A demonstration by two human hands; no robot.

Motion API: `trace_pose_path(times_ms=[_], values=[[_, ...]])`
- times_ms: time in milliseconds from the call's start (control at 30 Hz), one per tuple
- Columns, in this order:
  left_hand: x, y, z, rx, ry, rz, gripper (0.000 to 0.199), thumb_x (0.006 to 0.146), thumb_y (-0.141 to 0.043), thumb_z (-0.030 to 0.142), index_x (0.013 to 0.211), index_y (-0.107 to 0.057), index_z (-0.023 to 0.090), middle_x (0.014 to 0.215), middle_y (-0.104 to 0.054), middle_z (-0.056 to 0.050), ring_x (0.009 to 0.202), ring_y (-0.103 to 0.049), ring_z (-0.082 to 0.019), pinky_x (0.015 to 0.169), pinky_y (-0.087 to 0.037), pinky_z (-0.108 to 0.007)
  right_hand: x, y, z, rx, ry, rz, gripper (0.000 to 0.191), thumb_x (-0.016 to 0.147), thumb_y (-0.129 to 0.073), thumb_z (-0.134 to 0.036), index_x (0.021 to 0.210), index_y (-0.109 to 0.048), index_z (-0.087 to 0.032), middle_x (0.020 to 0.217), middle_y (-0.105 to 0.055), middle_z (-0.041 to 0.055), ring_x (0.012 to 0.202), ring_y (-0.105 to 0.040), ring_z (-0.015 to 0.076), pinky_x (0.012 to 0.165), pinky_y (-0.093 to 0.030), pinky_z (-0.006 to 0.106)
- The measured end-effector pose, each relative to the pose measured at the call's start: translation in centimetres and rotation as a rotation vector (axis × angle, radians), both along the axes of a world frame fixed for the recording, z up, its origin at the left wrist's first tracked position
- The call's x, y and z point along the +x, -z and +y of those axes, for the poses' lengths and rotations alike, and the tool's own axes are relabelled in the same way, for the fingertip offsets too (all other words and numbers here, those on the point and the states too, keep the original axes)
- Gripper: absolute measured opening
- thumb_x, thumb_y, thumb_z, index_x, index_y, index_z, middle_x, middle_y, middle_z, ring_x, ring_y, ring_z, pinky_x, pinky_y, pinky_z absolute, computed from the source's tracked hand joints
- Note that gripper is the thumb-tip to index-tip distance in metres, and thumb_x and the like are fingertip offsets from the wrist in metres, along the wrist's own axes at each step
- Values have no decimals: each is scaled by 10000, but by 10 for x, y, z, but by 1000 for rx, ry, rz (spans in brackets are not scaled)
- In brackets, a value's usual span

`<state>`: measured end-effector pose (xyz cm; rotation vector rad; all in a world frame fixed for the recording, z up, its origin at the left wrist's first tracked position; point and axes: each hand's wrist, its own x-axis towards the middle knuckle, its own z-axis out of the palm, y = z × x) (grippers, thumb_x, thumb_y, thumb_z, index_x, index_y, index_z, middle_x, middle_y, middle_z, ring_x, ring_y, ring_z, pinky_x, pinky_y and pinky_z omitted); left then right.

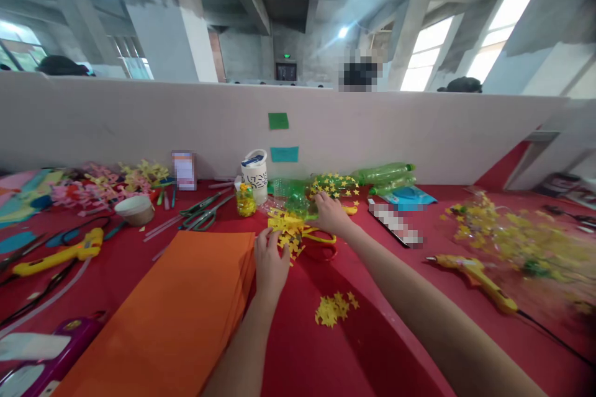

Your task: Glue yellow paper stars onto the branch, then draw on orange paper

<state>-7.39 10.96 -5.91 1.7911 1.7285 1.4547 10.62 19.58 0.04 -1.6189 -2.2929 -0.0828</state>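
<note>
My left hand (270, 260) rests at the yellow paper stars (291, 242) in the middle, its fingers spread and bent over their left edge. Just beyond and to the right, my right hand (329, 212) is beside a green plastic bottle (335, 184) dotted with yellow stars. Its fingers are bent, and whether they hold anything is too small to tell. Yellow-handled scissors (319, 236) lie between the hands. A loose pile of yellow stars (333, 309) lies nearer on the red table (298, 335). Orange sheets (186, 285) are stacked left of my left hand.
Glue guns lie at left (60, 254) and right (479, 279). A white cup (255, 180), a small jar (245, 200), green scissors (205, 214) and more green bottles (386, 175) stand or lie farther back, before a white partition (139, 124). Yellow decorations (516, 236) are at right.
</note>
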Motion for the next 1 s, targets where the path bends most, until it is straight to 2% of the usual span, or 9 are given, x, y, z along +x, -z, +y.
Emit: trace_pose_path(times_ms=[100, 167, 267, 367, 467, 533, 667, 800, 1000], values=[[1, 1, 2, -37, 110, -335, 257, 745, -617, 246, 999, -615, 209, 1168, -494, -84, 1182, -411, -259, 1059, -260, -402, 13, -6, -9, -42, 49, 54, 510, 797, -534, -513, 1131, -477, -132, 993, -604, 123, 898, -585, 245, 775, -419, 340], [5, 1, 2, -91, 173, -447, 290, 741, -634, 317, 1011, -606, 215, 1143, -527, -81, 1120, -473, -251, 1019, -320, -396, 16, -6, -19, 6, 40, 101, 515, 806, -521, -520, 1161, -476, -149, 1024, -596, 121, 940, -566, 243, 794, -414, 330], [13, -1, 1, -201, 289, -595, 364, 767, -596, 422, 1046, -580, 189, 1046, -601, -98, 944, -590, -232, 872, -449, -388, 7, -2, -37, 125, -75, 111, 543, 757, -600, -497, 1185, -505, -176, 1061, -563, 126, 1013, -499, 272, 876, -381, 381], [19, -2, -1, -284, 386, -774, 415, 811, -506, 488, 1059, -553, 159, 991, -639, -111, 852, -638, -213, 780, -500, -370, -10, 3, -54, 140, -204, 108, 562, 734, -655, -378, 1226, -488, -163, 1106, -535, 141, 1032, -463, 281, 895, -380, 405], [15, -1, 0, -297, 371, -917, 394, 800, -535, 457, 1057, -531, 157, 1028, -629, -106, 842, -644, -187, 788, -504, -358, -16, 7, -60, 100, -376, 178, 559, 752, -637, -298, 1266, -448, -190, 1203, -494, 129, 1090, -446, 262, 928, -382, 399], [8, 1, 4, -284, 312, -984, 361, 765, -589, 404, 1019, -529, 154, 998, -626, -93, 829, -639, -171, 793, -503, -345, -10, 11, -59, 69, -405, 300, 476, 789, -590, -264, 1242, -464, -188, 1225, -489, 119, 1122, -453, 233, 953, -381, 373], [-4, 6, 13, -253, 207, -1062, 294, 750, -590, 370, 942, -514, 160, 892, -617, -64, 815, -634, -167, 762, -513, -337, 9, 26, -50, 20, -282, 428, 299, 808, -521, -164, 1106, -553, -167, 1100, -579, 116, 1071, -521, 231, 924, -411, 391], [-2, 7, 14, -269, 211, -1034, 355, 735, -628, 405, 970, -512, 166, 940, -625, -77, 801, -640, -183, 703, -525, -340, 1, 37, -51, -20, -376, 404, 445, 772, -572, -172, 1207, -479, -201, 1242, -530, 93, 1129, -513, 209, 942, -415, 348], [2, 1, 10, -220, 187, -875, 476, 719, -643, 441, 1100, -537, 177, 1078, -631, -107, 870, -639, -209, 676, -513, -298, -37, 22, -61, 3, -485, 399, 317, 797, -545, -164, 1112, -525, -187, 1169, -562, 94, 1132, -492, 211, 959, -388, 360]])
